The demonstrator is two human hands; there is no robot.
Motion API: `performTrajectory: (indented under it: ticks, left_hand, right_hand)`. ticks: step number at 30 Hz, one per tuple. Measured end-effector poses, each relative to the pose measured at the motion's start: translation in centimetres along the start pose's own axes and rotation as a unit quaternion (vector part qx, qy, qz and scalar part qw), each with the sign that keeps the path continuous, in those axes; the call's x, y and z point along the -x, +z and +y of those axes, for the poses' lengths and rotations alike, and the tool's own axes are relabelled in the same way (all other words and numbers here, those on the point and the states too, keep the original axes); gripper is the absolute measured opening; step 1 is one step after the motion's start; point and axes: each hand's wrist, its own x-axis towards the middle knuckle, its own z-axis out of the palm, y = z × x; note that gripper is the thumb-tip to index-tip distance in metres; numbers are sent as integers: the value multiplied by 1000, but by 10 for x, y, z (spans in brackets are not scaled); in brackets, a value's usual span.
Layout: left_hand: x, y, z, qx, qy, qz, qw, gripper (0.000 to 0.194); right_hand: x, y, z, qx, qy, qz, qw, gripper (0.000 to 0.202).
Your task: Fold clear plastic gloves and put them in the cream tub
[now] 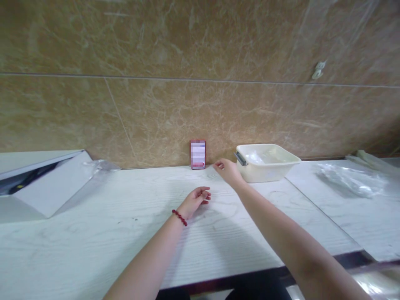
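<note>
A phone [198, 154] with a lit, blurred screen and a red edge leans upright against the wall at the back of the table. My right hand [227, 171] is just right of the phone, apart from it, with its fingers loosely bent and nothing visible in them. Close beside that hand stands a cream plastic tub [268, 171] with a grey handle or clip [241, 158] on its left end. My left hand [195, 202] hovers over the table in front of the phone, fingers apart and holding nothing. A red bead bracelet [179, 217] circles my left wrist.
On the left sits an open white box [58, 185] with dark contents, clear plastic wrap [101, 165] behind it. Crumpled clear plastic bags [353, 179] lie at right. A brown marble-patterned wall [156, 116] closes off the back of the white wood-grain table [103, 237].
</note>
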Motion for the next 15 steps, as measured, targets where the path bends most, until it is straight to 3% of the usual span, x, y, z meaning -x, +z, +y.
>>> performTrajectory:
  ticks: [6,15]
  left_hand:
    - [0,1,1,13,9,9,1000,33]
    - [-5,2,-5,64,47,26,996,28]
  right_hand:
    - [33,61,-21,-90,-3,-4,996,17]
    - [57,89,-18,-187,22,-6,982,23]
